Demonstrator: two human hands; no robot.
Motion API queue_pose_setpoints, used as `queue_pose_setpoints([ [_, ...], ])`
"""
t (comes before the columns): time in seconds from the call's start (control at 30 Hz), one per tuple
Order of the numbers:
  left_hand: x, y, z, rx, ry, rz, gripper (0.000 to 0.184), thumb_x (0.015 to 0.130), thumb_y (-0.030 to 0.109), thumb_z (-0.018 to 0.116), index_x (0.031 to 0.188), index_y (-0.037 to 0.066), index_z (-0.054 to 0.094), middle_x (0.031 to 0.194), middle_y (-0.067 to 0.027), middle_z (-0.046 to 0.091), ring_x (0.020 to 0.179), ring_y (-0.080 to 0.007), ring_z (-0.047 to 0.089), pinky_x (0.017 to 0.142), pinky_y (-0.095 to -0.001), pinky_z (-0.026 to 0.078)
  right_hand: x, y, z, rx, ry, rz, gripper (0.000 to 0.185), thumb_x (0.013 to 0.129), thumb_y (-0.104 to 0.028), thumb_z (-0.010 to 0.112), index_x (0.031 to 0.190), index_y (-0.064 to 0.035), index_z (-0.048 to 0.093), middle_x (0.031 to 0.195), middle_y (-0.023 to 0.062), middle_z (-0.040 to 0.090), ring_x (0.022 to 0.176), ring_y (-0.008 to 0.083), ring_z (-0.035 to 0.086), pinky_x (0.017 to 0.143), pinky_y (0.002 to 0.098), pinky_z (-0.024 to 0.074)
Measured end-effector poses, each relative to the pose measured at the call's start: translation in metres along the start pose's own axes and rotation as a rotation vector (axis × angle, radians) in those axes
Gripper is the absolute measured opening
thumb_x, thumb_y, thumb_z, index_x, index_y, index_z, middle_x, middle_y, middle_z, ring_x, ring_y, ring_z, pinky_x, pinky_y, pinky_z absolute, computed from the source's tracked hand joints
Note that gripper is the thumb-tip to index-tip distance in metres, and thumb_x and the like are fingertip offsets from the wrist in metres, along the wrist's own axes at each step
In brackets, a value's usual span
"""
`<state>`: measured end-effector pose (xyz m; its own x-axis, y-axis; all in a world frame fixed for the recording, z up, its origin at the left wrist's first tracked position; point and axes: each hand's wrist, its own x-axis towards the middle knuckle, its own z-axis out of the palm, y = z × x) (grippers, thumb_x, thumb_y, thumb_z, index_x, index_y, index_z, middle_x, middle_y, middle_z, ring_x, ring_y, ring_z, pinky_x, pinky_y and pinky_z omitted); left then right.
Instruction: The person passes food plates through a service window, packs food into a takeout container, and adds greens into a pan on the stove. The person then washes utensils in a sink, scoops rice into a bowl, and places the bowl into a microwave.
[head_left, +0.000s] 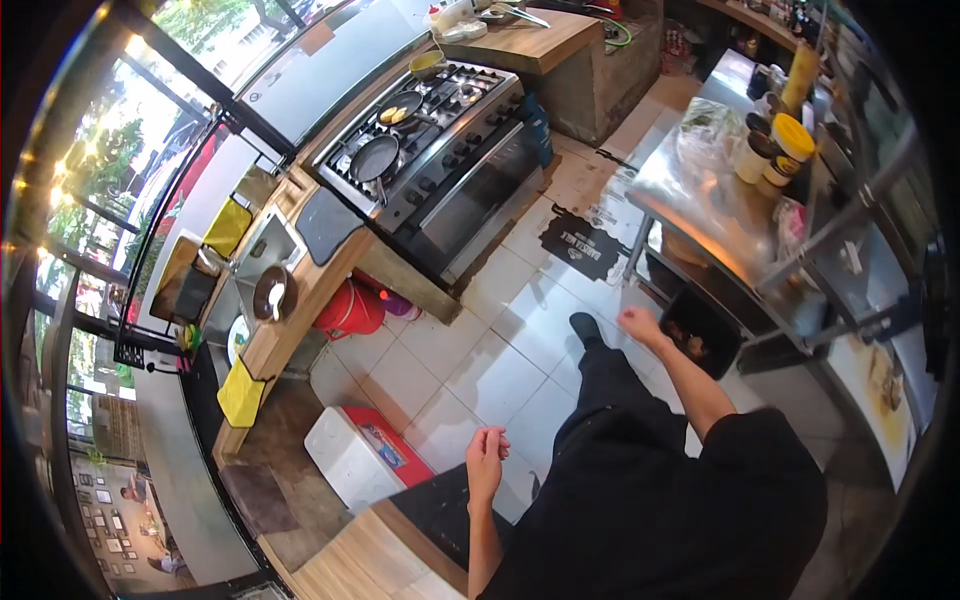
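My left hand (486,456) hangs over the floor tiles, fingers loosely curled together, with nothing visible in it. It is nearest to a white and red cooler box (347,450) on the floor. My right hand (640,326) is out in front of my body, also loosely closed and seemingly empty, close to a black bin (705,330) beneath the steel table (720,190). Neither hand touches anything. On the gas stove (450,150) are a dark empty pan (374,158), a pan with yellowish food (400,108) and a yellow-green bowl-shaped pan (428,66).
Left of the stove, a wooden counter (325,277) bears a sink, a brown bowl with a white utensil (274,294) and a yellow cloth (240,393). A red bucket (350,308) stands below. Yellow-lidded tubs (792,138) stand on the steel table. A dark mat (585,248) lies on the tiles.
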<state>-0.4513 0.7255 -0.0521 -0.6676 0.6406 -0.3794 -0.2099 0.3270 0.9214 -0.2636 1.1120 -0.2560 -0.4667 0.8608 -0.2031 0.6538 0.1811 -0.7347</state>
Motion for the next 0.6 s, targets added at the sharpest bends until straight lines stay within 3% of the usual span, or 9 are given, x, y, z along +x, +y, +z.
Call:
queue_pose_setpoints([
  [0.13,0.127,0.045,0.054,-0.041,-0.064,-0.021,0.026,0.101,0.024,0.048,0.103,0.001,0.06,0.077,-0.0029,0.061,0.066,-0.0076,0.054,0.06,-0.0218,0.043,0.212,-0.115,0.014,0.357,0.221,-0.019,0.029,0.08,-0.034,0.07,0.092,-0.007,0.071,0.081,0.008,0.071,0.076,0.0208,0.068,0.073,0.0338,0.0527],
  [0.2,0.207,0.048,0.079,-0.104,-0.062,-0.121,0.03,0.103,0.028,0.045,0.109,0.001,0.056,0.076,-0.0046,0.061,0.065,-0.0101,0.056,0.059,-0.023,0.045,0.355,-0.137,0.075,0.583,0.213,-0.092,0.033,0.08,-0.033,0.073,0.098,-0.0058,0.069,0.087,0.0074,0.071,0.082,0.0186,0.067,0.074,0.0329,0.0525],
  [0.27,0.302,0.064,0.107,-0.067,-0.038,-0.155,0.029,0.103,0.027,0.044,0.114,0.002,0.053,0.081,-0.0061,0.062,0.068,-0.0112,0.058,0.06,-0.024,0.047,0.433,-0.209,0.097,0.656,0.109,-0.006,0.042,0.08,-0.031,0.075,0.109,-0.003,0.064,0.096,0.0095,0.07,0.089,0.0182,0.066,0.078,0.0317,0.0519],
  [0.33,0.376,0.1,0.131,-0.093,0.092,-0.11,0.028,0.102,0.026,0.045,0.114,0.002,0.053,0.087,-0.0075,0.063,0.073,-0.0122,0.06,0.063,-0.025,0.049,0.515,-0.236,0.157,0.725,0.016,0.071,0.052,0.08,-0.031,0.076,0.119,-0.0011,0.059,0.108,0.0123,0.067,0.1,0.0194,0.064,0.086,0.0322,0.0502],
  [0.37,0.412,0.132,0.139,-0.067,0.111,-0.114,0.026,0.101,0.023,0.048,0.114,0.001,0.054,0.094,-0.008,0.063,0.082,-0.0134,0.062,0.069,-0.0267,0.051,0.543,-0.259,0.172,0.719,0.062,0.104,0.053,0.077,-0.032,0.076,0.117,-0.0017,0.06,0.107,0.0138,0.068,0.099,0.0227,0.064,0.088,0.0343,0.0498],
  [0.4,0.448,0.156,0.144,-0.064,0.136,-0.124,0.026,0.101,0.023,0.048,0.114,0.001,0.054,0.094,-0.008,0.063,0.082,-0.0134,0.062,0.069,-0.0267,0.051,0.56,-0.277,0.188,0.71,0.099,0.138,0.053,0.075,-0.033,0.077,0.116,-0.0022,0.061,0.105,0.0152,0.069,0.098,0.026,0.065,0.089,0.0365,0.0493],
  [0.47,0.523,0.199,0.146,0.091,0.186,0.135,0.026,0.1,0.019,0.051,0.117,0.0,0.054,0.101,-0.0086,0.064,0.091,-0.0144,0.062,0.076,-0.0275,0.051,0.604,-0.303,0.218,0.729,0.06,0.181,0.059,0.074,-0.031,0.077,0.122,-0.0013,0.057,0.11,0.0164,0.067,0.102,0.0268,0.064,0.092,0.0367,0.0477],
  [0.53,0.597,0.234,0.142,0.073,0.284,0.182,0.029,0.098,0.018,0.055,0.12,-0.002,0.053,0.109,-0.0093,0.063,0.097,-0.015,0.061,0.081,-0.0274,0.05,0.626,-0.323,0.239,0.81,-0.006,0.311,0.059,0.073,-0.029,0.077,0.121,-0.001,0.059,0.11,0.0169,0.068,0.102,0.0282,0.064,0.092,0.0372,0.0471],
  [0.6,0.668,0.256,0.129,0.257,0.385,0.149,0.039,0.096,0.021,0.058,0.124,-0.005,0.05,0.113,-0.0124,0.062,0.099,-0.0171,0.061,0.083,-0.0291,0.05,0.633,-0.341,0.247,0.854,-0.004,0.257,0.05,0.073,-0.029,0.076,0.112,-0.0009,0.064,0.099,0.0147,0.069,0.09,0.0274,0.066,0.081,0.0364,0.0502],
])
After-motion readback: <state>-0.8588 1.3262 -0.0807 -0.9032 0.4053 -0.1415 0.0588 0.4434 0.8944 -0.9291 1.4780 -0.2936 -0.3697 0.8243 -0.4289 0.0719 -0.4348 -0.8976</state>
